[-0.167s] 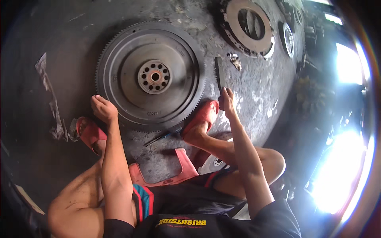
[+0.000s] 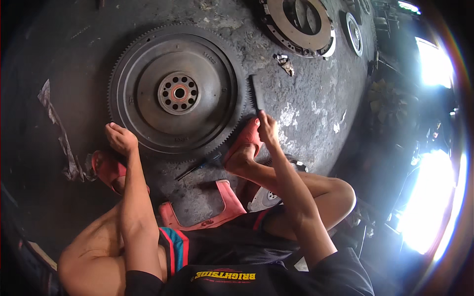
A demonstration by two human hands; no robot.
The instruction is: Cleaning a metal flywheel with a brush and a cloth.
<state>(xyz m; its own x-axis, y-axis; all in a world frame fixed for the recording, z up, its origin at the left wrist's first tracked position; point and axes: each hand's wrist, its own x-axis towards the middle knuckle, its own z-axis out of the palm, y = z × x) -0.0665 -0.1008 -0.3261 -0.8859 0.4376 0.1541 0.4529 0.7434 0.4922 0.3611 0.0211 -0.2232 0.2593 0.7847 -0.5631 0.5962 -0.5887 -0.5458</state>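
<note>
A large grey flywheel (image 2: pixel 207 86) with a toothed rim and a ring of bolt holes at its hub lies flat on the floor in front of me. My right hand (image 2: pixel 268 129) is closed round the lower end of a wire brush (image 2: pixel 256 92), whose bristles face the flywheel's right rim. Whether the bristles touch the teeth I cannot tell. By the lower left rim my left hand (image 2: pixel 122 139) is closed, its fingers curled in; anything inside them is hidden.
Near my feet in red slippers (image 2: pixel 108 167) lie a dark blue-tipped pen-like tool (image 2: pixel 197 166) and a red plastic stool (image 2: pixel 229 204). A clutch pressure plate (image 2: pixel 276 19) is at the far right. A crumpled strip (image 2: pixel 61 130) lies left; a small wrapper (image 2: pixel 285 64) lies right.
The whole view has shifted slightly, carrying the flywheel to the left in the picture. The brush in my right hand leans a little more toward the flywheel. My left hand stays near the rim.
</note>
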